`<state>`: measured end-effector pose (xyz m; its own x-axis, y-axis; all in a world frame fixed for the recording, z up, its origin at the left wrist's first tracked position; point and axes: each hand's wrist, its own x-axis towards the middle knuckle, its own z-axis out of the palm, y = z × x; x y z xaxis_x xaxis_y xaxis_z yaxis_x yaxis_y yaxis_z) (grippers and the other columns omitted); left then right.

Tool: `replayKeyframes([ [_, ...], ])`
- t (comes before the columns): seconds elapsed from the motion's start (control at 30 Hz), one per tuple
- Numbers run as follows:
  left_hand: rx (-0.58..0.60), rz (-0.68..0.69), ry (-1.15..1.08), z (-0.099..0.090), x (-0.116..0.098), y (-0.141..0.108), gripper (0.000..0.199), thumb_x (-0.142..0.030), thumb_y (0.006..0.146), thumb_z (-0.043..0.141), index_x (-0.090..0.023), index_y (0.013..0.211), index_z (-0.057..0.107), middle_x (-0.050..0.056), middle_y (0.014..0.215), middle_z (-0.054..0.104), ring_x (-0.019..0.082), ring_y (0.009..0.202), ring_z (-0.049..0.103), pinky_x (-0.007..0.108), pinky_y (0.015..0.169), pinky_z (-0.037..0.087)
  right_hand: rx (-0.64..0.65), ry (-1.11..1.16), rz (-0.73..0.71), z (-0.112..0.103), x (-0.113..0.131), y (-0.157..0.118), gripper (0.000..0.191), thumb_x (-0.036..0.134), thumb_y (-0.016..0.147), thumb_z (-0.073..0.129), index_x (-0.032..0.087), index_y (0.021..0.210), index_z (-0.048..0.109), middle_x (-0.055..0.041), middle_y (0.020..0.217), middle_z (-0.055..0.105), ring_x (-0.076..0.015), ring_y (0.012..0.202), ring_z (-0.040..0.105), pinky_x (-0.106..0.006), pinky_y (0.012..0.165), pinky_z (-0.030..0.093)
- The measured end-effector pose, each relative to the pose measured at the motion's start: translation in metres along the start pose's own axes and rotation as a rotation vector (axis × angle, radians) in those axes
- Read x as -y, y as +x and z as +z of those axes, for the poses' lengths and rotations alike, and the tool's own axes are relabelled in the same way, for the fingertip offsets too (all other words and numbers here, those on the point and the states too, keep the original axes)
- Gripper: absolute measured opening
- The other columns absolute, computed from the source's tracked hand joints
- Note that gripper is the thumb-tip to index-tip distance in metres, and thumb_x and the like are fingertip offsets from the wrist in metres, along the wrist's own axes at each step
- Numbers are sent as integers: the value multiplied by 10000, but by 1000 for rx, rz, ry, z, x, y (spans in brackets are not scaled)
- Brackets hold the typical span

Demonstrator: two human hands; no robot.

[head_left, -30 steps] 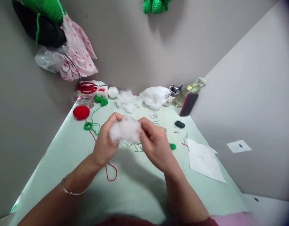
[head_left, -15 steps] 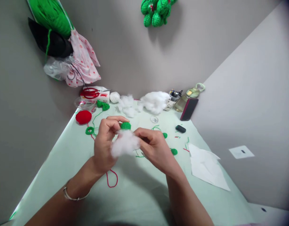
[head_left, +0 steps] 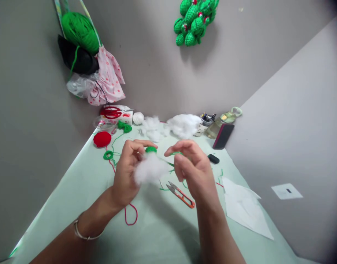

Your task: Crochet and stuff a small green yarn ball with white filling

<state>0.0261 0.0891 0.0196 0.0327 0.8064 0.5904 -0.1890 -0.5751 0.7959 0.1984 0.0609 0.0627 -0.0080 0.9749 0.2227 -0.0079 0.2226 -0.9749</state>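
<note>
White stuffing [head_left: 151, 171] at the left hand [head_left: 127, 174], against a small green crocheted piece [head_left: 151, 149]
The fluff looks nearly weightless, soft and easily pulled apart, best pinched lightly mid-tuft; the left fingers curl round the crocheted piece, fluff by the thumb, while the right hand [head_left: 194, 167] hovers just right of it, thumb and fingertips parted, nothing visibly held

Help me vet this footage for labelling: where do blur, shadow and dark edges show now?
Head view: the fluff at the left hand looks soft, perhaps from motion, while the clippers look sharper; head view: a broad, soft shadow crosses the table; head view: the green cluster shadows the wall; head view: the top right corner darkens.
</note>
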Motion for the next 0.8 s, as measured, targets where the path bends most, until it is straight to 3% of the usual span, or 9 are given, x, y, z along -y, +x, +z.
replayKeyframes([
  [0.1, 12, 49, 45, -1, 4, -1, 209, -109, 918, 672, -254, 932, 522, 54, 1102, 709, 201, 962, 669, 284, 666, 538, 87, -285, -5, 4, 1, 1, 174, 385, 971, 665, 225, 903, 678, 0, 833, 681, -121, 684, 570, -256, 629, 463],
  [0.2, 44, -8, 32, 0, 7, -3, 173, -124, 952, 646, -253, 938, 532, 60, 1128, 712, 190, 944, 673, 290, 686, 537, 186, -358, -14, 7, 0, 0, 220, 346, 959, 658, 197, 799, 687, 1, 755, 637, -130, 702, 544, -263, 648, 428],
  [0.37, 160, -196, -82, 0, -7, 0, 95, -238, 987, 636, -246, 997, 542, 84, 1202, 698, 185, 894, 685, 282, 651, 556, 30, -359, 9, 9, 0, -3, 158, 224, 893, 641, 197, 740, 611, 44, 651, 486, -98, 569, 374, -253, 511, 294],
  [0.47, 227, -301, -143, -1, -16, 5, 80, -313, 1020, 600, -238, 1022, 571, 95, 1231, 692, 162, 845, 673, 261, 633, 552, -34, -421, -56, 10, 1, -5, 191, 197, 872, 643, 203, 700, 561, 56, 619, 430, -92, 552, 341, -251, 501, 268],
  [0.67, 257, -516, -359, -5, -20, 12, 251, -227, 868, 801, -227, 897, 552, 41, 1121, 729, 147, 873, 689, 216, 659, 568, 35, -554, -114, 6, 8, -10, 177, 206, 929, 609, 205, 755, 576, 52, 641, 488, -99, 589, 409, -247, 571, 327],
  [0.8, 214, -509, -333, -4, -16, 10, 277, -194, 826, 818, -221, 881, 547, 19, 1046, 730, 122, 797, 661, 203, 625, 536, 155, -573, -67, 5, 16, -13, 161, 248, 1017, 528, 211, 875, 594, 40, 730, 555, -100, 635, 462, -237, 628, 370],
])
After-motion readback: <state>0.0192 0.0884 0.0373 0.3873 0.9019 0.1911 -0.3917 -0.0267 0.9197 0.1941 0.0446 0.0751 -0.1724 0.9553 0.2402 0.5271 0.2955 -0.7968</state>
